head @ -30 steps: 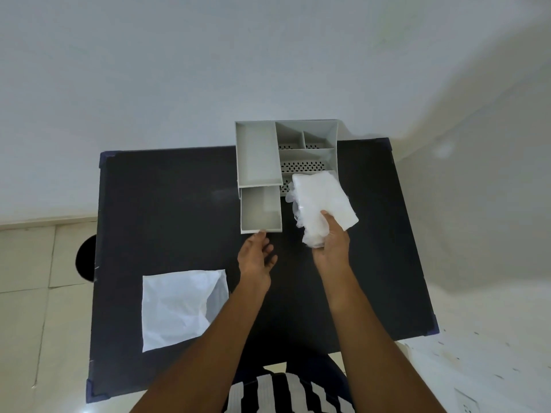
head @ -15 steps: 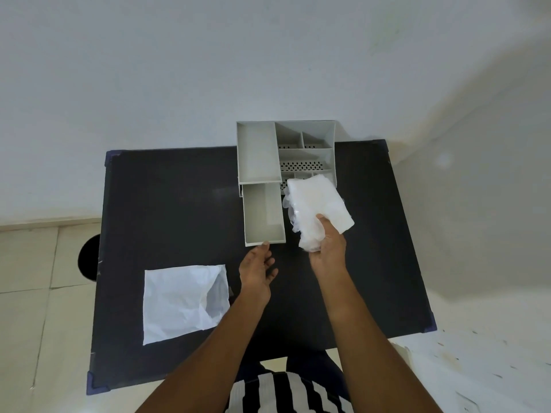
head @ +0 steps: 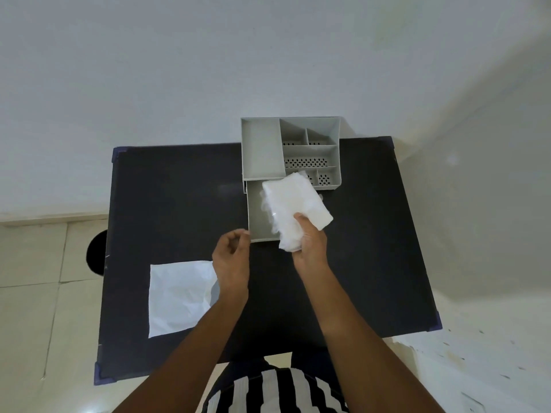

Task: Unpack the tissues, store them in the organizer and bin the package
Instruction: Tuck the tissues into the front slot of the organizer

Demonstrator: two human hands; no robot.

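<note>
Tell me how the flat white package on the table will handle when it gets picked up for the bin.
The white package lies flat and creased on the black table, so it is probably thin, floppy and very light. It will likely sag and fold from a one-corner grip. Lying flush, its edge may be hard to get under; sliding it first could help.

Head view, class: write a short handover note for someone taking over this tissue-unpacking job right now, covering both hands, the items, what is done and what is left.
Right hand: gripping the white stack of tissues in crinkled clear film, held over the open grey drawer of the grey plastic organizer.
Left hand: empty, fingers curled, beside the drawer's front corner.
White flat paper package: lying on the black table, near left.
Done: drawer pulled out, tissues out of the package.
Left: lay tissues in the drawer, close it, bin the package. The dark round shape on the floor, left, may be the bin.
</note>
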